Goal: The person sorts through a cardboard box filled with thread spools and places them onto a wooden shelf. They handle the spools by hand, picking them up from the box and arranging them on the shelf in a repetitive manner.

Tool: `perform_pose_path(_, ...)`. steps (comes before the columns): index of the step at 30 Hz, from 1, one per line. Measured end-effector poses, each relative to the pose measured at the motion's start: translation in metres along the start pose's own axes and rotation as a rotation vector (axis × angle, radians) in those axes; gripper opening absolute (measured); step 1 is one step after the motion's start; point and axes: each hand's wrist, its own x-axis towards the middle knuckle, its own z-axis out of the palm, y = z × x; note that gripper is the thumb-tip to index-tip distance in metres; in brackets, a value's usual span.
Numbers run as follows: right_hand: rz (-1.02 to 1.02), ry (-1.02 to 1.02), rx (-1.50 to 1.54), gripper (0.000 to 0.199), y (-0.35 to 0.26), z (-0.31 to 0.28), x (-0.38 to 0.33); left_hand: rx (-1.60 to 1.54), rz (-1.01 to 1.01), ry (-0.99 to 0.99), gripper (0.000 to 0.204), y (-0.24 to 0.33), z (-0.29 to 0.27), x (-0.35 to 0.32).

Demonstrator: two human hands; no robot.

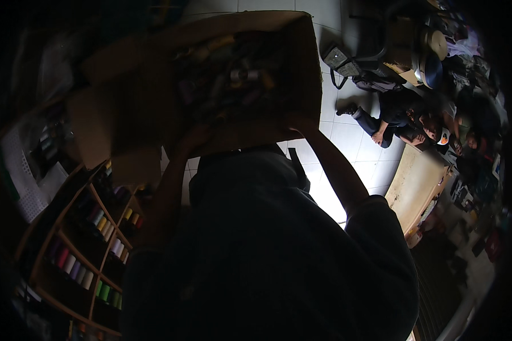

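A large open cardboard box [250,138] is held out in front of my body, its near wall toward me. Inside, in deep shadow, lie many small spool-like pieces; one pale thread spool [246,75] catches the light. My right hand [300,121] grips the near wall by its right corner, fingers reaching over the rim. Farther left on that same wall is my left hand [196,138], also closed on the box, though darkness hides most of its fingers. Cardboard flaps [94,128] fold outward at the box's left side.
At lower left, a wooden shelf [100,227] with compartments holds thread cones [71,264] in several colours. Seated people [401,122] are on the right, beside a bag [340,61]. Nearer stands a light wooden tabletop [407,176]. White tiles [347,142] cover the floor.
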Motion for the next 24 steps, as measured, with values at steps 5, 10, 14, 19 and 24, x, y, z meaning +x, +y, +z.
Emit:
perform_pose_path(5,0.012,0.017,-0.277,0.046,-0.04,-0.011,0.046,-0.187,-0.185,-0.064,0.04,-0.025,0.021,0.023)
perform_pose_path(10,0.09,-0.11,-0.699,0.048,-0.061,-0.024,0.105,-0.064,-0.318,0.01,0.038,-0.023,0.02,0.038)
perform_pose_path(14,0.06,-0.008,-0.511,0.044,-0.042,-0.02,0.128,-0.152,-0.254,0.164,0.035,0.006,0.016,0.039)
perform_pose_path(19,0.242,-0.055,-0.481,0.039,-0.057,-0.019,0.151,-0.258,-0.285,0.155,0.034,0.022,0.028,0.056)
perform_pose_path(24,0.148,0.08,-0.65,0.033,-0.151,-0.057,0.139,-0.291,-0.286,0.27,0.033,0.012,0.064,0.069)
